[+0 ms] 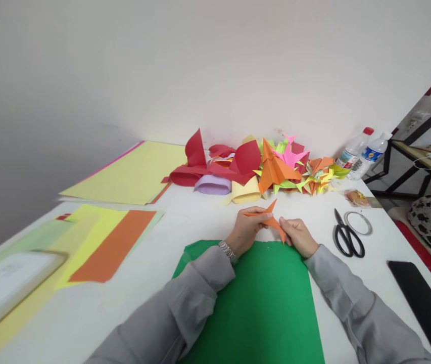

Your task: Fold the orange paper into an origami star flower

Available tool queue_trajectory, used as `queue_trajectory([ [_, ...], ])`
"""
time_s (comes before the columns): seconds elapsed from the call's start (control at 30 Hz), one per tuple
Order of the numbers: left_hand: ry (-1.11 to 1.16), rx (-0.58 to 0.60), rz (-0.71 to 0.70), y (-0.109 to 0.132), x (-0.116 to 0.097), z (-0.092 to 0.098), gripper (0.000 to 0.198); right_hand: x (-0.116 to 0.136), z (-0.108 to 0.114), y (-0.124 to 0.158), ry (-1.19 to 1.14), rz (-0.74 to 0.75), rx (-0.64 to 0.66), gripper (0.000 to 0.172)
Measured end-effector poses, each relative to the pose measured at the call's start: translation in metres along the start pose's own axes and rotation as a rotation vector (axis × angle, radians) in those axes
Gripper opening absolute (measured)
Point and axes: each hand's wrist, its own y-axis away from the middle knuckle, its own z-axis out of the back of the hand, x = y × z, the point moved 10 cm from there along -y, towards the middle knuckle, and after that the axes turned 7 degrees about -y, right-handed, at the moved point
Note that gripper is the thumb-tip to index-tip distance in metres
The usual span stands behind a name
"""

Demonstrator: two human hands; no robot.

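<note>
Between my two hands is a folded orange paper piece (275,223) with several pointed arms. My left hand (246,228), with a metal-banded watch (228,251) at its wrist, pinches it from the left. Thumb and fingers of my right hand (297,235) close on its lower right point. Both hands are just above the far edge of a green paper sheet (264,308) on the white table. The fingers hide part of the folded piece.
Folded paper shapes, such as an orange one (275,169) and a red one (192,169), crowd the wall. Scissors (347,237), a tape roll (358,223), bottles (370,154) and a black flat object (416,303) lie right. Coloured sheets (114,247) and a white box (10,283) are left. A person sits far right.
</note>
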Motion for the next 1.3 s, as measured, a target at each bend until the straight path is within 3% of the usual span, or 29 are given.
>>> queue_trajectory([
  [0.47,-0.016,-0.014,0.010,0.004,-0.003,-0.003,0.017,0.004,-0.002,-0.001,0.020,0.031,0.029,0.057],
  [0.77,-0.009,0.003,0.001,0.003,-0.003,-0.004,0.017,-0.001,0.004,-0.001,-0.084,-0.001,-0.047,0.061],
  [1.03,-0.163,0.038,-0.005,0.004,0.005,-0.007,0.020,0.010,-0.007,0.000,-0.046,0.103,0.052,0.047],
  [1.3,0.111,-0.006,0.027,0.001,-0.003,-0.002,0.023,0.015,-0.005,0.003,-0.014,0.089,0.032,0.047],
])
